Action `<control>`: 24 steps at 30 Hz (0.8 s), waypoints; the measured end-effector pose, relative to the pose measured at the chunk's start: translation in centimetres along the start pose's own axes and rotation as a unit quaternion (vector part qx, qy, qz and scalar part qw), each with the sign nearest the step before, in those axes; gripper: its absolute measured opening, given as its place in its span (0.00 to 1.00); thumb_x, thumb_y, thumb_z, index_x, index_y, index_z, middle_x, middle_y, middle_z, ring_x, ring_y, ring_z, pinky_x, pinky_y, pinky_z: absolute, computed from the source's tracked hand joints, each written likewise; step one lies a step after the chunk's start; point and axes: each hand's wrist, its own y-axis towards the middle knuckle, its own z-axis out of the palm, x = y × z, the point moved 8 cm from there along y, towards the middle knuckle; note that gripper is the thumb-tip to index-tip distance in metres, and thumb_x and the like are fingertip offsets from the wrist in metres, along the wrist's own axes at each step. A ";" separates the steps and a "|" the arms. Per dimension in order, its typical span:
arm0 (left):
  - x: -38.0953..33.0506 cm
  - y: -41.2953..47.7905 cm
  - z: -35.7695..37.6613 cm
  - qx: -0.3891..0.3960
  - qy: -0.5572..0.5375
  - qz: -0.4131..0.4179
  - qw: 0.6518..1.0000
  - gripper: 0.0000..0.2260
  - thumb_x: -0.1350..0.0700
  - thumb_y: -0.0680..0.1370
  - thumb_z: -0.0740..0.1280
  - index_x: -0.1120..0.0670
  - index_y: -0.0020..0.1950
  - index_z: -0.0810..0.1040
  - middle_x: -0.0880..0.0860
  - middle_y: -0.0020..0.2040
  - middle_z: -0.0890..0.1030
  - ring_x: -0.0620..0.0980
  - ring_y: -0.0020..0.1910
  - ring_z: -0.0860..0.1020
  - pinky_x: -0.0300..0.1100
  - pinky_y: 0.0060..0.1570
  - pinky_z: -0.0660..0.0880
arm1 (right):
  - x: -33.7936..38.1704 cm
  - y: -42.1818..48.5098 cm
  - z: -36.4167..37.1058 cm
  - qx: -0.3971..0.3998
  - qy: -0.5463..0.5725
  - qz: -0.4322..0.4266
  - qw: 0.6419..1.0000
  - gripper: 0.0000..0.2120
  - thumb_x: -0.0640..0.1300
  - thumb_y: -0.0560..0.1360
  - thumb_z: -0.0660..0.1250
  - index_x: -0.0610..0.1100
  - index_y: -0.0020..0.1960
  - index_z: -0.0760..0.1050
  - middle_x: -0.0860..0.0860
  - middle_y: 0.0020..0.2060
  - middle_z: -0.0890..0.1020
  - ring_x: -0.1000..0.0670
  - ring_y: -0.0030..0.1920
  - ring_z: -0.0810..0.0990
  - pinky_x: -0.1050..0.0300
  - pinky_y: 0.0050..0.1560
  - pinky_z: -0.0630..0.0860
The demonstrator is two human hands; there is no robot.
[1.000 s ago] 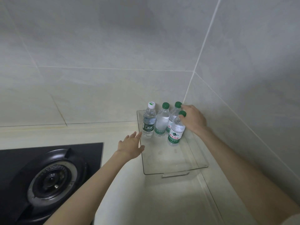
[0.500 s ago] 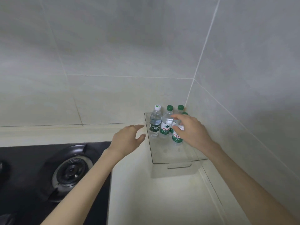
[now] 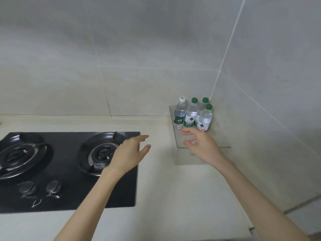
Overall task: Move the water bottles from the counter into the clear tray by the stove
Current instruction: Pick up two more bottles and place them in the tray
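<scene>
Several water bottles stand upright at the far end of the clear tray (image 3: 223, 142) in the wall corner. One has a white cap (image 3: 179, 112); the others carry green caps, the nearest of them (image 3: 205, 118) in front on the right. My right hand (image 3: 201, 145) hovers over the tray's near part, fingers loosely spread, holding nothing, just short of the bottles. My left hand (image 3: 130, 152) floats open above the right edge of the stove, fingers straight, apart from the tray.
A black two-burner gas stove (image 3: 69, 171) with two knobs fills the left of the pale counter (image 3: 173, 197). Tiled walls close in behind and to the right of the tray.
My right hand has let go of the front green-capped bottle and drawn back toward me. My left hand has pulled away leftward over the stove. The view has swung left and back.
</scene>
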 end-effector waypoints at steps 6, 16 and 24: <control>0.6 -6.6 -0.6 -0.032 0.005 -0.041 0.999 0.21 0.48 0.79 0.64 0.48 0.72 0.69 0.48 0.66 0.76 0.49 0.65 0.74 0.44 0.61 0.72 | 1.4 -4.0 2.1 0.041 0.024 -0.033 0.998 0.17 0.45 0.73 0.69 0.55 0.61 0.75 0.59 0.50 0.79 0.51 0.49 0.82 0.50 0.57 0.76; 2.8 -23.5 -3.6 -0.140 0.003 -0.178 0.974 0.20 0.47 0.78 0.65 0.48 0.69 0.72 0.46 0.65 0.77 0.47 0.64 0.74 0.43 0.62 0.70 | 7.6 -13.9 7.2 0.167 0.011 -0.148 0.975 0.17 0.47 0.75 0.67 0.57 0.62 0.74 0.61 0.53 0.79 0.53 0.49 0.80 0.50 0.57 0.76; 7.0 -39.6 -8.5 -0.211 0.013 -0.323 0.923 0.21 0.44 0.78 0.63 0.45 0.70 0.70 0.46 0.66 0.76 0.49 0.63 0.75 0.47 0.61 0.73 | 17.4 -22.1 14.2 0.283 0.039 -0.265 0.921 0.17 0.48 0.75 0.66 0.57 0.64 0.73 0.62 0.56 0.79 0.55 0.50 0.79 0.49 0.57 0.76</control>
